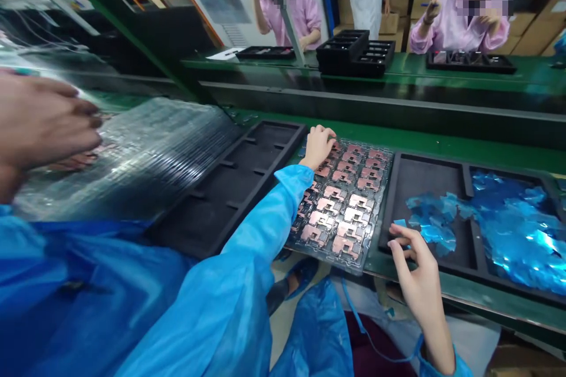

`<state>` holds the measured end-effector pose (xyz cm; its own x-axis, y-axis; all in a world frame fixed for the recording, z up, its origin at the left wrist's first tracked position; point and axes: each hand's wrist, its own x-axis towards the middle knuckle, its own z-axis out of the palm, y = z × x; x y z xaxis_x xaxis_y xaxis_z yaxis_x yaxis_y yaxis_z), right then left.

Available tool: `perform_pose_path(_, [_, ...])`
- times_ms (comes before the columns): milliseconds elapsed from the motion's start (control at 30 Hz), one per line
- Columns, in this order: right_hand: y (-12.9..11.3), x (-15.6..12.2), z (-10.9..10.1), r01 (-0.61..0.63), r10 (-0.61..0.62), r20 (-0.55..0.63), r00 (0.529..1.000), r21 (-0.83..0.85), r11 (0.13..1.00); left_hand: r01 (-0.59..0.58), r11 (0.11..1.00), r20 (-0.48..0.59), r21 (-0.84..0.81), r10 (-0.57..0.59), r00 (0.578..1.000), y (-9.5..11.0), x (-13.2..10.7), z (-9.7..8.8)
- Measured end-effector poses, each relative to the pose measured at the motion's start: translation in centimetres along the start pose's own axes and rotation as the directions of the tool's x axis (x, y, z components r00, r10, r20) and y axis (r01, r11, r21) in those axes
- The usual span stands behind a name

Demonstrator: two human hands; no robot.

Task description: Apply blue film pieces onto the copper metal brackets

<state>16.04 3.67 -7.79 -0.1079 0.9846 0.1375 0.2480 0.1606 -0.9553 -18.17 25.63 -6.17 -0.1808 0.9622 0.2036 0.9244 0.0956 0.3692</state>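
Observation:
A clear plastic tray (325,254) holds rows of copper-coloured metal plates (350,215) with cut-outs. My left hand (319,146) reaches over its far left corner, with bent fingers closed against the plates there; what they pinch is hidden. To the right, my right hand (415,265) hovers by the near left edge of a black divided tray (428,174). Its thumb and index finger are bent with a small gap between them. A small piece of blue film (399,222) shows against the index fingertip. Loose blue film pieces (522,230) lie heaped in the tray's compartments.
Left of the plates lies a long black tray (212,200), then a stack of clear plastic trays (150,147). A co-worker's hand (48,118) is close at far left. Across the green bench, other people work beside black trays (354,53). A metal ledge (354,101) crosses behind.

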Motion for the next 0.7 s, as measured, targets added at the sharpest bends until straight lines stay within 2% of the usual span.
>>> perform_pose_path(67, [-0.1,0.0,-0.1,0.005,-0.005,0.000,1.000,0.002,1.000,-0.015,0.999,0.016,0.041,0.014,1.000,-0.7,-0.9,0.1])
perform_pose_path(233, [-0.4,0.0,0.0,0.019,-0.019,0.013,1.000,0.013,1.000,-0.105,0.992,0.130,0.065,0.095,0.987,-1.6,-3.0,0.0])
perform_pose_path(433, [0.0,-0.2,-0.6,0.001,-0.001,0.007,1.000,0.007,1.000,-0.165,0.986,0.226,0.000,0.160,0.961,-2.9,-4.3,-2.0])
perform_pose_path(567, [0.4,-0.3,-0.9,-0.014,0.014,-0.007,1.000,0.021,1.000,-0.163,0.984,0.354,-0.067,0.176,0.918,-3.5,-4.8,-3.1])
perform_pose_path(700, [0.9,-0.4,-1.1,-0.015,0.015,0.002,1.000,0.028,0.999,-0.115,0.986,0.362,-0.124,0.153,0.920,-3.0,-4.6,-3.2])
